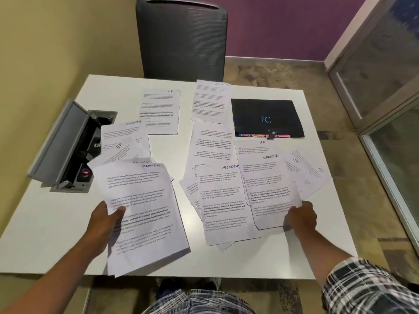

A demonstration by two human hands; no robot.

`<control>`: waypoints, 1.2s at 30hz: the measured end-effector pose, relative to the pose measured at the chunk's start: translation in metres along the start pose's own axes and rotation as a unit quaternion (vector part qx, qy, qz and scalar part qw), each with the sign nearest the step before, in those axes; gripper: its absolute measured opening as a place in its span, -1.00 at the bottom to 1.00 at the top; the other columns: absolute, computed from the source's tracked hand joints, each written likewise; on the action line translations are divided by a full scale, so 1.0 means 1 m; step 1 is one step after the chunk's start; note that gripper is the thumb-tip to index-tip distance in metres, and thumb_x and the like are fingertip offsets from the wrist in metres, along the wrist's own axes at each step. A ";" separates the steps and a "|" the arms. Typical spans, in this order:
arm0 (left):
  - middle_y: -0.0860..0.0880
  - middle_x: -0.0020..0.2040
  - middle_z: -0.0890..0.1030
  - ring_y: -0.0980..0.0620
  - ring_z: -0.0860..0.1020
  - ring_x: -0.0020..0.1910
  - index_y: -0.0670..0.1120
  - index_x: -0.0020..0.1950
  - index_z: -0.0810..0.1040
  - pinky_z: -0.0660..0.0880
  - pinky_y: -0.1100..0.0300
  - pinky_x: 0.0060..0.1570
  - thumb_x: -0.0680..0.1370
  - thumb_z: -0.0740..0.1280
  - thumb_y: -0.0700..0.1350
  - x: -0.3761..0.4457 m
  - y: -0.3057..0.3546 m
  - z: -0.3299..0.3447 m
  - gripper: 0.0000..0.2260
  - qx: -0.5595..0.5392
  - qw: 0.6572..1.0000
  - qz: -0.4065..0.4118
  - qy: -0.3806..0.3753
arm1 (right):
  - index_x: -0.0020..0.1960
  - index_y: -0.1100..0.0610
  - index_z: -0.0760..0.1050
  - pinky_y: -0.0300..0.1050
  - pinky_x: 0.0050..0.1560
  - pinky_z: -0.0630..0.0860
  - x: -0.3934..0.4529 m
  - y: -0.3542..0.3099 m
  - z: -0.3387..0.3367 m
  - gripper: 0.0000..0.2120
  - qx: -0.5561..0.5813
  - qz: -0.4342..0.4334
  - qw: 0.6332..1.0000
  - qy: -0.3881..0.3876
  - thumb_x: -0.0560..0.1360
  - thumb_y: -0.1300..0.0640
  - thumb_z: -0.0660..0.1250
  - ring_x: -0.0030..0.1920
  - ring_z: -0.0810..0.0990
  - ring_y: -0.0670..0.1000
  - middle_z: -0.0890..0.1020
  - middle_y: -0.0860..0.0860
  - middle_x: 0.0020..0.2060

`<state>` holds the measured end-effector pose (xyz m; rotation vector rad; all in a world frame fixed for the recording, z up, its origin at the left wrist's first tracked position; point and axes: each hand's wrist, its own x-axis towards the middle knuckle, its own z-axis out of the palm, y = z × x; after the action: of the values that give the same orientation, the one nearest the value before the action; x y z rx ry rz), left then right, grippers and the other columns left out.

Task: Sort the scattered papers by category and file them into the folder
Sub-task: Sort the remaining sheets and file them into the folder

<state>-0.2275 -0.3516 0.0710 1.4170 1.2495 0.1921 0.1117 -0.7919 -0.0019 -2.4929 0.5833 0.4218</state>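
Observation:
My left hand (106, 219) grips a small stack of printed sheets, the top one marked ADMIN (145, 214), lifted over the table's near left. My right hand (300, 217) pinches the lower right corner of a sheet marked SPORTS (269, 189) that lies on the table. A black folder (266, 116) with coloured tabs at its near edge lies shut at the far right. Several more sheets marked HR and SPORTS are scattered across the white table (56, 234), some overlapping, one (210, 146) turned upside down.
An open grey cable box (61, 143) is set into the table at the left, its lid raised; two sheets overlap its edge. A grey chair (181, 37) stands behind the table. A glass partition (385, 87) is at the right.

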 end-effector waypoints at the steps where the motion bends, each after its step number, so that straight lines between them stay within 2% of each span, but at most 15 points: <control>1: -0.14 0.19 0.61 -0.20 0.58 0.16 -0.16 0.29 0.48 0.50 -0.14 0.15 0.62 0.31 -0.23 -0.001 -0.001 0.001 -0.75 0.000 1.000 -0.003 -0.001 | 0.39 0.15 0.38 0.18 0.23 0.49 -0.003 -0.002 0.004 -0.48 -0.033 0.009 0.999 0.024 0.46 0.22 0.41 0.26 0.51 0.32 0.50 0.23 0.28; 3: -0.17 0.20 0.62 -0.22 0.58 0.17 -0.17 0.28 0.49 0.50 -0.16 0.17 0.61 0.32 -0.23 -0.001 -0.003 0.003 -0.76 0.003 1.000 -0.005 0.002 | 0.38 0.10 0.36 0.22 0.22 0.48 -0.016 -0.011 0.013 -0.43 -0.133 -0.013 0.986 0.095 0.42 0.19 0.44 0.28 0.45 0.29 0.44 0.19 0.30; 5: -0.18 0.19 0.61 -0.24 0.57 0.16 -0.18 0.27 0.49 0.50 -0.15 0.15 0.61 0.31 -0.24 -0.002 -0.003 0.006 -0.77 0.003 1.000 -0.007 0.009 | 0.31 0.05 0.43 0.15 0.18 0.48 -0.038 -0.020 0.027 -0.54 -0.174 -0.115 0.969 0.134 0.43 0.12 0.41 0.25 0.43 0.23 0.45 0.13 0.28; 6: -0.18 0.18 0.61 -0.23 0.57 0.14 -0.19 0.26 0.48 0.50 -0.14 0.14 0.62 0.31 -0.25 -0.003 -0.002 0.008 -0.78 0.002 1.000 -0.008 0.013 | 0.24 0.00 0.49 0.11 0.14 0.48 -0.052 -0.024 0.035 -0.61 -0.160 -0.167 0.965 0.127 0.43 0.11 0.40 0.22 0.45 0.19 0.47 0.08 0.24; 8: -0.17 0.16 0.61 -0.22 0.58 0.13 -0.20 0.25 0.48 0.50 -0.12 0.11 0.62 0.31 -0.24 -0.006 -0.003 0.011 -0.79 0.000 1.000 -0.010 0.017 | 0.08 -0.04 0.56 0.06 0.04 0.52 -0.086 -0.027 0.056 -0.76 -0.127 -0.273 0.951 0.076 0.43 0.14 0.38 0.09 0.52 0.13 0.52 0.00 0.09; 10: -0.17 0.16 0.62 -0.22 0.58 0.13 -0.19 0.24 0.49 0.50 -0.15 0.14 0.61 0.32 -0.23 -0.009 -0.006 0.013 -0.80 0.001 1.000 -0.015 0.021 | 0.03 -0.03 0.56 0.03 -0.04 0.54 -0.123 -0.026 0.079 -0.81 -0.127 -0.406 0.905 -0.016 0.44 0.15 0.35 0.01 0.54 0.09 0.52 -0.02 0.02; 12: -0.16 0.15 0.63 -0.22 0.60 0.12 -0.17 0.24 0.49 0.51 -0.19 0.15 0.62 0.32 -0.22 -0.014 -0.008 0.012 -0.80 -0.001 1.000 -0.021 0.023 | 0.09 -0.04 0.54 0.01 -0.01 0.53 -0.159 -0.027 0.102 -0.79 -0.162 -0.508 0.839 -0.107 0.45 0.09 0.36 0.05 0.51 0.03 0.50 -0.06 0.08; 14: -0.14 0.15 0.64 -0.21 0.61 0.11 -0.15 0.24 0.51 0.52 -0.22 0.16 0.61 0.33 -0.20 -0.017 -0.010 0.009 -0.79 0.002 0.999 -0.024 0.026 | 0.16 -0.01 0.55 0.01 0.04 0.53 -0.184 -0.033 0.124 -0.71 -0.189 -0.562 0.792 -0.143 0.44 0.06 0.41 0.14 0.49 0.04 0.51 -0.05 0.17; 17: -0.11 0.14 0.65 -0.19 0.62 0.11 -0.13 0.22 0.52 0.52 -0.24 0.17 0.60 0.35 -0.19 -0.023 -0.012 0.000 -0.81 0.016 0.999 -0.019 0.027 | 0.28 0.10 0.50 0.07 0.10 0.54 -0.201 -0.049 0.151 -0.53 -0.247 -0.563 0.777 -0.133 0.40 0.05 0.47 0.23 0.48 0.13 0.52 0.05 0.27; 19: -0.10 0.12 0.66 -0.17 0.62 0.10 -0.12 0.21 0.52 0.52 -0.22 0.17 0.60 0.36 -0.19 -0.027 -0.013 -0.008 -0.81 0.019 0.999 -0.019 0.034 | 0.29 0.14 0.46 0.05 0.04 0.52 -0.207 -0.058 0.161 -0.48 -0.292 -0.537 0.783 -0.115 0.38 0.09 0.50 0.16 0.50 0.13 0.53 0.08 0.20; 23: -0.08 0.13 0.66 -0.14 0.63 0.09 -0.11 0.23 0.54 0.54 -0.19 0.16 0.60 0.35 -0.19 -0.030 -0.021 -0.026 -0.80 0.014 0.999 -0.021 0.044 | 0.01 0.12 0.51 0.01 -0.16 0.44 -0.219 -0.063 0.167 -0.71 -0.354 -0.535 0.765 -0.065 0.32 0.29 0.45 -0.11 0.52 0.11 0.54 0.09 -0.13; 27: -0.07 0.11 0.68 -0.16 0.65 0.06 -0.06 0.19 0.55 0.57 -0.20 0.11 0.60 0.36 -0.16 -0.030 -0.029 -0.041 -0.83 0.003 0.998 -0.039 0.043 | -0.21 0.09 0.53 -0.04 -0.27 0.44 -0.227 -0.054 0.171 -0.72 -0.371 -0.539 0.754 -0.056 0.22 0.37 0.51 -0.26 0.54 0.09 0.55 0.05 -0.32; 30: -0.06 0.08 0.69 -0.17 0.66 0.02 -0.02 0.15 0.55 0.58 -0.23 0.07 0.60 0.36 -0.14 -0.027 -0.033 -0.050 -0.86 0.007 0.998 -0.051 0.039 | -0.31 0.10 0.51 -0.06 -0.33 0.42 -0.230 -0.055 0.176 -0.70 -0.372 -0.548 0.749 -0.035 0.16 0.41 0.52 -0.34 0.51 0.09 0.51 0.05 -0.39; 33: -0.07 0.08 0.68 -0.19 0.66 0.03 -0.03 0.14 0.54 0.57 -0.25 0.08 0.60 0.35 -0.14 -0.024 -0.033 -0.060 -0.87 0.007 0.997 -0.058 0.041 | -0.33 0.09 0.48 -0.05 -0.30 0.41 -0.228 -0.060 0.175 -0.70 -0.383 -0.555 0.738 -0.014 0.14 0.39 0.53 -0.38 0.49 0.09 0.49 0.04 -0.39; 36: -0.09 0.09 0.67 -0.20 0.65 0.03 -0.07 0.17 0.53 0.57 -0.23 0.08 0.62 0.33 -0.17 -0.019 -0.030 -0.066 -0.86 0.001 0.997 -0.061 0.037 | -0.28 0.10 0.52 0.00 -0.21 0.45 -0.232 -0.070 0.169 -0.76 -0.357 -0.516 0.778 -0.025 0.18 0.25 0.55 -0.33 0.53 0.11 0.53 0.04 -0.35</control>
<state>-0.2995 -0.3321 0.0776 1.3402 1.3929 0.1619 -0.0821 -0.5692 -0.0137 -2.9684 -1.1924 0.2651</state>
